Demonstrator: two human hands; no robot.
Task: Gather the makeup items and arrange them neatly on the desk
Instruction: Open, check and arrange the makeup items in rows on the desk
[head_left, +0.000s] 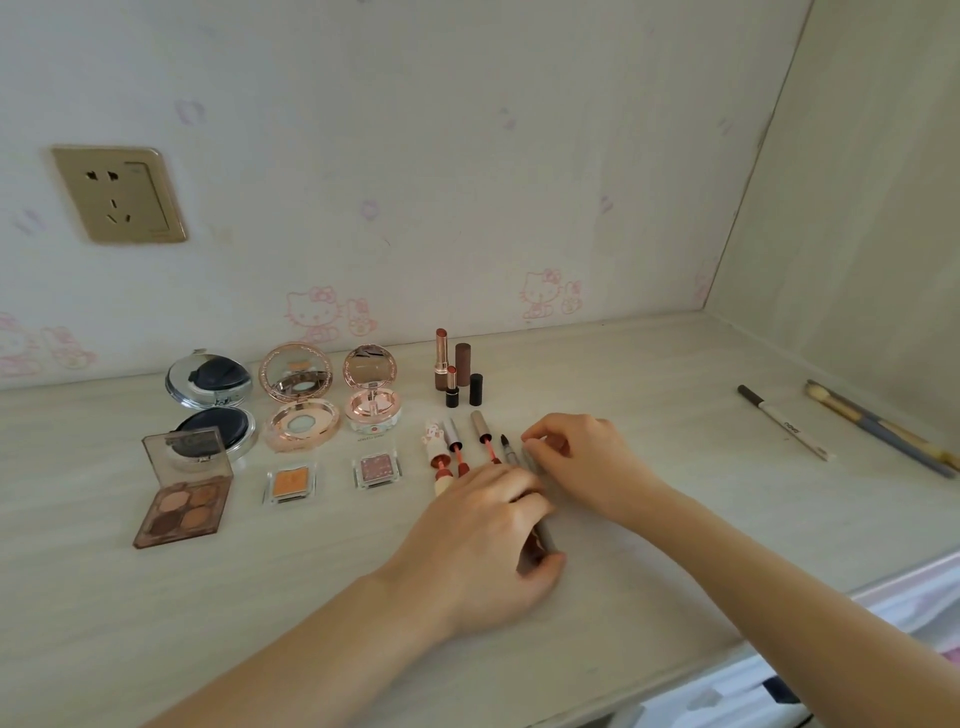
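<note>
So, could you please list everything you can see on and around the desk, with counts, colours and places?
round compacts: three, open; one silver and dark, two rose gold; back left row
eyeshadow palette: one, brown, four pans, lid up; front left
single eyeshadow pans: two, orange and mauve; in front of the rose gold compacts
lipsticks: two, uncapped, upright, caps beside them; behind the hands
lip glosses: three, red, opened; lying left of the hands
pens: two, grey; one lying, one held
pencil: one, white and brown; far right
brushes: two, by the right wall
socket: one, gold; on the wall
desk: one, pale wood
left hand: grips a pen's lower end
right hand: pinches its upper end
</note>
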